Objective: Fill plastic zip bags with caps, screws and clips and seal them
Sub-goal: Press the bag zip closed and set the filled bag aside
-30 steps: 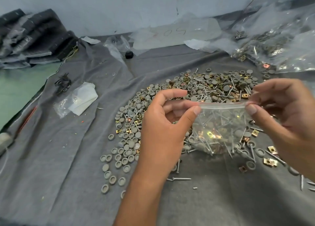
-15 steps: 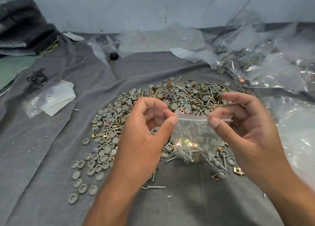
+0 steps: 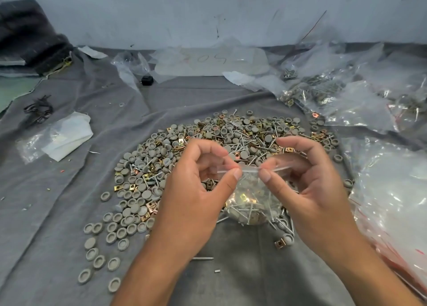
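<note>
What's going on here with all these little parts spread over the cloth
A person is bagging hardware. Both hands pinch the zip strip of a small clear bag already holding screws, caps and clips: the left hand and the right hand sit close together near the strip's middle, as if pressing it shut. The loose pile of parts lies behind on the grey cloth, with filled bags at the right.

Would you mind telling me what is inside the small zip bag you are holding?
Through the clear zip bag show silver screws, grey caps and at least one brass clip. Its edges are covered by the left hand and right hand, so counts are uncertain.
</note>
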Motion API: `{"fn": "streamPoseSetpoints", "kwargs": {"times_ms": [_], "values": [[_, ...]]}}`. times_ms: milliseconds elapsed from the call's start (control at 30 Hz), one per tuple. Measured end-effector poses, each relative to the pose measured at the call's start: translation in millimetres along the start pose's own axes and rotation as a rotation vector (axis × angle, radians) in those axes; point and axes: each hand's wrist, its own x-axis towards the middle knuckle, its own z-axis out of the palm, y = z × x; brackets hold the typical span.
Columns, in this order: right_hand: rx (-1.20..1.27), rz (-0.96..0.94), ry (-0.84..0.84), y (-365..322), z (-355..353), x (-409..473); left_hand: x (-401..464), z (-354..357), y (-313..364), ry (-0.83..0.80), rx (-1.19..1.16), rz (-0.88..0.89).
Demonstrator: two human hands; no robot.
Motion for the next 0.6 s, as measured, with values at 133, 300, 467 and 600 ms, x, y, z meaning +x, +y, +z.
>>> {"fn": "streamPoseSetpoints", "kwargs": {"times_ms": [133,300,467,600], "values": [[-0.016,-0.016,0.039,-1.0,1.2,0.2,-1.2,0.3,3.0,-0.027,-0.018,-0.032],[0.001,-0.027,0.023,-4.5,3.9,-0.7,-3.0,2.2,5.6,-0.018,0.023,-0.006],[0.024,-0.003,0.018,-6.3,4.2,0.7,-3.2,3.8,8.9,-0.019,-0.005,-0.015],[0.077,0.024,0.008,-8.5,4.4,0.9,-2.7,4.4,10.4,-0.001,-0.069,-0.062]]}}
